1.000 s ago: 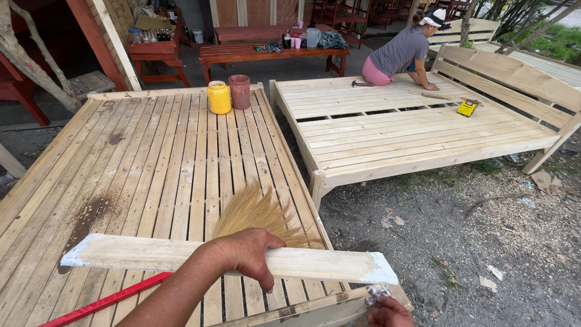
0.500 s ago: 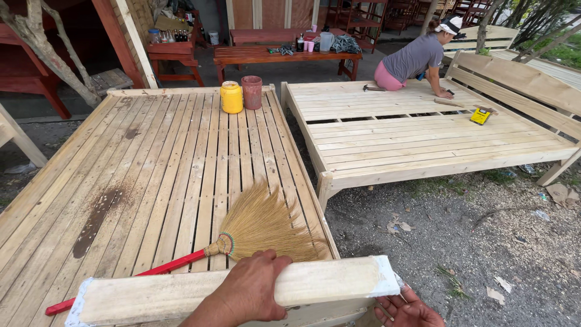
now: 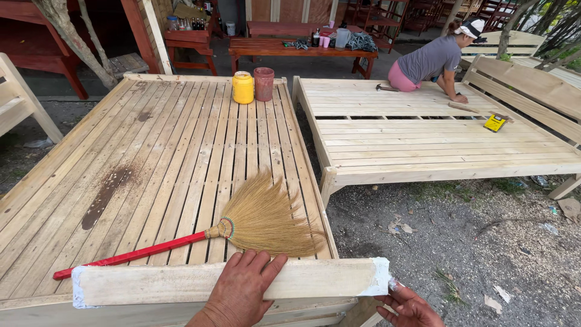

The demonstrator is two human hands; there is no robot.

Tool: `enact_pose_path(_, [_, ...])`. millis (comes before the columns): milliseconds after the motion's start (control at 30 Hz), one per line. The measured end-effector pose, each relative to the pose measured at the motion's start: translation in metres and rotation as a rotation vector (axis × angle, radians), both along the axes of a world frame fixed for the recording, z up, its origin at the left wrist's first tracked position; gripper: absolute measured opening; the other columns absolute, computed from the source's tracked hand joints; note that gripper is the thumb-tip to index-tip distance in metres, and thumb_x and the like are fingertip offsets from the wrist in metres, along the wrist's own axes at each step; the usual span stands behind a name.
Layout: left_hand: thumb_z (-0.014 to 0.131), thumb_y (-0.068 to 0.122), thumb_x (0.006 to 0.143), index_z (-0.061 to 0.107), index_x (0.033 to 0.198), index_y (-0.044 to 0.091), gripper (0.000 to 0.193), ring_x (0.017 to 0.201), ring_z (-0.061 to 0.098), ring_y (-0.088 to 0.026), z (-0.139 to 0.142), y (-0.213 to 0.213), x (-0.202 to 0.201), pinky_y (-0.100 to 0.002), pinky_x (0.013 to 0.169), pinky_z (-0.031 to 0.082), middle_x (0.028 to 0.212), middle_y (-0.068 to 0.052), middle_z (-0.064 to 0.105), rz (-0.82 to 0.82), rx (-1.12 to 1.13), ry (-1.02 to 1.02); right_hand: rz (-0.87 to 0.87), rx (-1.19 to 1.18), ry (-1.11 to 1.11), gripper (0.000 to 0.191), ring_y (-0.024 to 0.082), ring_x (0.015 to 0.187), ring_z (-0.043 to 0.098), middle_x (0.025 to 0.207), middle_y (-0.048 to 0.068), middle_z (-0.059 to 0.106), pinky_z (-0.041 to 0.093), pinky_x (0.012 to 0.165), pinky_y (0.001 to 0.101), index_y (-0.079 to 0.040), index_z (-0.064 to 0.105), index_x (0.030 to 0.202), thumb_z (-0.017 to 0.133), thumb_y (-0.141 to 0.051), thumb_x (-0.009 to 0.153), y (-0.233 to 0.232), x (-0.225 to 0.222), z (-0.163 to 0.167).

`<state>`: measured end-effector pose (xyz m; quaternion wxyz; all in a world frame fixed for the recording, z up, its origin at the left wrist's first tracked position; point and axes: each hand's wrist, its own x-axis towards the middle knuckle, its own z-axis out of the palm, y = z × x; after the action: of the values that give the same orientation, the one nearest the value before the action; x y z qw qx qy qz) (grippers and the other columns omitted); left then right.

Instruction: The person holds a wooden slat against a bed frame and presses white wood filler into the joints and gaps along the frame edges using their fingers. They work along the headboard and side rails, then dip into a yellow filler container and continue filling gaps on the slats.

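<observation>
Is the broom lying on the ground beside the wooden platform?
No, the broom lies on the slatted wooden platform, behind the plank.

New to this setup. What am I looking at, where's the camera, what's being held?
No machine here: a person works with bare hands, filmed by one camera on their head looking down. The left hand lies flat on a pale wooden plank with white-coated ends, set across the near edge of a slatted wooden bed frame. The right hand reaches up at the plank's right end. On the slats lie a straw broom with a red handle, a yellow jar and a brown jar. Another person kneels on a second frame.
</observation>
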<state>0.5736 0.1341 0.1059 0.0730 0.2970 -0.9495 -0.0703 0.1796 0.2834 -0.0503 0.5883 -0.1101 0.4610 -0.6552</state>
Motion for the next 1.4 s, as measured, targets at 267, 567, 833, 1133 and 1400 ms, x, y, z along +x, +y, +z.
enact_pose_path(267, [0.089,0.029,0.071,0.042,0.149,0.014,0.093,0.12,0.047,-0.031,-0.011,-0.003,-0.005,-0.045,0.104,0.036,0.128,-0.01,0.051,0.037,-0.01,0.031,-0.075,0.178,0.1,0.081,0.034,0.138,0.053,0.149,0.021,0.055,0.045,0.109,0.0522,0.004,0.039,0.152,0.043,0.009,0.072,0.0,0.004,-0.001])
enact_pose_path(567, [0.089,0.021,0.068,0.042,0.146,0.011,0.092,0.115,0.048,-0.029,-0.014,-0.01,-0.009,-0.044,0.102,0.035,0.126,-0.009,0.053,0.021,-0.059,0.03,-0.139,0.102,0.036,0.064,0.034,0.14,0.053,0.149,0.023,0.056,0.05,0.097,0.0489,0.012,0.057,0.137,0.041,0.016,0.075,-0.011,-0.001,-0.003])
enact_pose_path(833, [0.087,0.017,0.069,0.041,0.149,0.012,0.092,0.113,0.049,-0.027,-0.016,-0.017,-0.004,-0.042,0.097,0.037,0.118,-0.008,0.053,-0.002,-0.035,-0.003,-0.166,0.122,0.078,0.07,0.03,0.147,0.045,0.157,0.009,0.052,0.036,0.112,0.0534,0.009,0.057,0.138,0.041,0.014,0.07,-0.023,0.005,0.0])
enact_pose_path(1133, [0.087,0.018,0.066,0.043,0.148,0.01,0.093,0.11,0.05,-0.028,-0.015,-0.02,-0.001,-0.044,0.096,0.038,0.117,-0.009,0.053,-0.045,-0.085,0.031,-0.249,0.124,0.079,0.07,0.033,0.149,0.043,0.153,0.016,0.054,0.029,0.118,0.0569,0.009,0.054,0.138,0.039,0.008,0.069,-0.028,0.008,0.012])
enact_pose_path(1400, [0.087,0.016,0.067,0.042,0.149,0.011,0.094,0.111,0.05,-0.028,-0.011,-0.018,0.0,-0.043,0.098,0.038,0.117,-0.009,0.053,-0.043,-0.081,0.035,-0.305,0.0,0.04,0.063,0.038,0.146,0.045,0.148,0.02,0.057,0.033,0.114,0.0603,0.01,0.056,0.131,0.042,0.006,0.069,-0.026,0.02,0.02])
